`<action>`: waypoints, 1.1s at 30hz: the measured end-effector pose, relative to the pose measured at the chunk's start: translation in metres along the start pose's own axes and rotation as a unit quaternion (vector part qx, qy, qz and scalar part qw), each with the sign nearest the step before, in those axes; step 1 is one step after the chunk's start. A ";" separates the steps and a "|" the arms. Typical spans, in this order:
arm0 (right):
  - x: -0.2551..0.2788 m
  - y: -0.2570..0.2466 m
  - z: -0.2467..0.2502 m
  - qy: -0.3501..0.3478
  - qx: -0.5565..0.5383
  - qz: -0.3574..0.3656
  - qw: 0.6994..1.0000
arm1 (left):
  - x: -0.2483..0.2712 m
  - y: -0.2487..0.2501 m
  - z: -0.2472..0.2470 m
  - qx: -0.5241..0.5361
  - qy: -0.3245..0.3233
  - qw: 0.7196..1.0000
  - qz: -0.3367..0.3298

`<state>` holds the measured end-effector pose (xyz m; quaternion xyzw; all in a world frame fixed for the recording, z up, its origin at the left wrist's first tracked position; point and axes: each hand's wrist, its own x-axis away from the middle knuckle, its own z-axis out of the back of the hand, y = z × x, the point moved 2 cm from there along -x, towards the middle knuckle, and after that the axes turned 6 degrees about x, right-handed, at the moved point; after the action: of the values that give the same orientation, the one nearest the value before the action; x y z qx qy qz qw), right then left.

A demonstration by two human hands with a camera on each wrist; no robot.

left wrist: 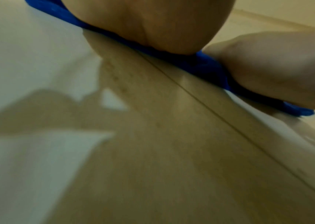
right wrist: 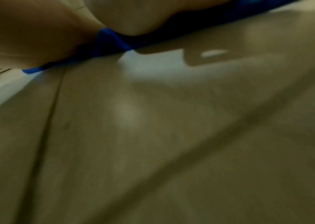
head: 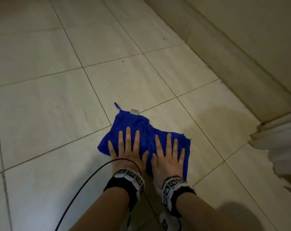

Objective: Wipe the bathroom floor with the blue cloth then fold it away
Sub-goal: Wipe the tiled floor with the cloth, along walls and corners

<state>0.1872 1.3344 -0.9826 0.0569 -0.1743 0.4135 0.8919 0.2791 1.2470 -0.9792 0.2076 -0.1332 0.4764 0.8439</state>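
A rumpled blue cloth (head: pixel 138 125) with a small white label lies on the pale tiled floor (head: pixel 58 114) in the head view. My left hand (head: pixel 128 149) presses flat on its left half, fingers straight and spread. Beside it my right hand (head: pixel 169 152) presses flat on the right half, fingers spread too. In the left wrist view the heel of my left hand (left wrist: pixel 162 25) bears on the cloth's blue edge (left wrist: pixel 206 63), with my right hand (left wrist: pixel 277 68) next to it. The right wrist view shows the cloth (right wrist: pixel 110 39) squeezed under my palm.
A raised tiled step or ledge (head: pixel 241 55) runs along the right side. White fabric (head: pixel 283 147) hangs at the right edge. A black cable (head: pixel 84 185) trails from my left wrist across the floor. A damp-looking patch (head: pixel 216 120) lies right of the cloth.
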 end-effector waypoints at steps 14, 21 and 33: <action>0.116 0.014 -0.054 0.075 -0.025 -0.034 0.996 | 0.111 -0.021 -0.069 -0.003 0.039 0.991 -0.129; 0.113 0.022 -0.054 0.066 -0.032 -0.018 0.997 | 0.103 -0.018 -0.071 -0.008 0.011 0.992 -0.127; 0.035 0.093 -0.006 0.002 -0.072 -0.137 0.988 | 0.027 0.071 -0.044 -0.013 -0.033 0.998 -0.059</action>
<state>0.1397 1.4218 -0.9792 0.0155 -0.1927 0.2736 0.9422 0.2330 1.3213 -0.9909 0.2199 -0.1547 0.4171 0.8682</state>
